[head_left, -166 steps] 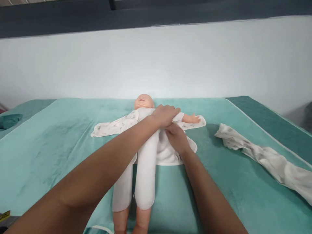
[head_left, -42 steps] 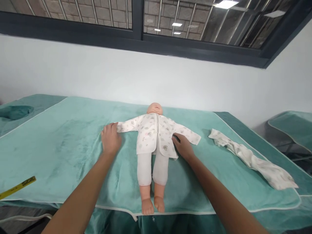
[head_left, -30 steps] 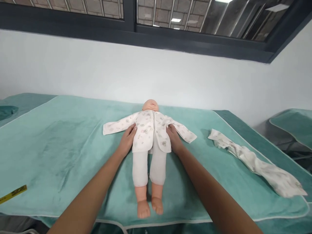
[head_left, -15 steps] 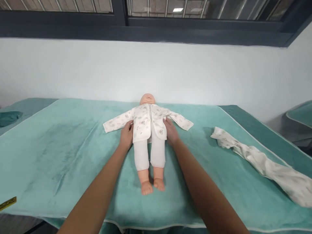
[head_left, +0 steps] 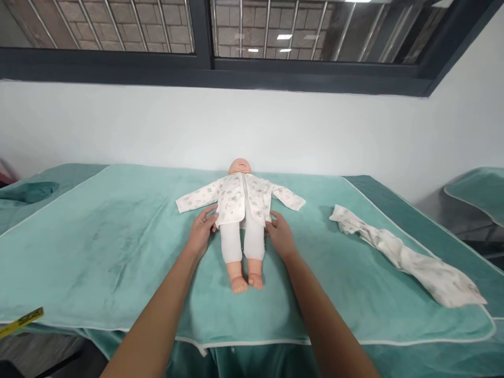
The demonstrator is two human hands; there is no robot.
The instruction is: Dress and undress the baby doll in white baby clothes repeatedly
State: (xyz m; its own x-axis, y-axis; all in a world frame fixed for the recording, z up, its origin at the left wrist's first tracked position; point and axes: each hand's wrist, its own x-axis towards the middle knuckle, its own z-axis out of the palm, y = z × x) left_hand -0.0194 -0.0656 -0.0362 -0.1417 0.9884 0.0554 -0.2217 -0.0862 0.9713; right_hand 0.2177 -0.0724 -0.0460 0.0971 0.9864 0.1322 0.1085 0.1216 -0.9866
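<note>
A baby doll [head_left: 240,166] lies face up on a green cover, its feet pointing toward me. It wears a white printed baby jacket [head_left: 232,199], with the two front panels side by side and both sleeves spread outward. The doll's hands are hidden inside the sleeves. White fabric legs show below the hem, then bare feet. My left hand [head_left: 201,231] pinches the jacket's lower edge at the left side. At the right side my right hand [head_left: 280,234] has its fingers closed on the hem, partly hiding it.
A crumpled white printed garment [head_left: 405,257] lies on the green cover [head_left: 129,231] at the right. A yellow tape strip [head_left: 21,322] is near the front left edge. Behind are a white wall [head_left: 252,126] and a dark window frame [head_left: 275,76].
The jacket front, earlier spread open, now covers the doll's torso and arms. My hands have come in from the sleeve and side, then slid down along the jacket's sides to its hem.
</note>
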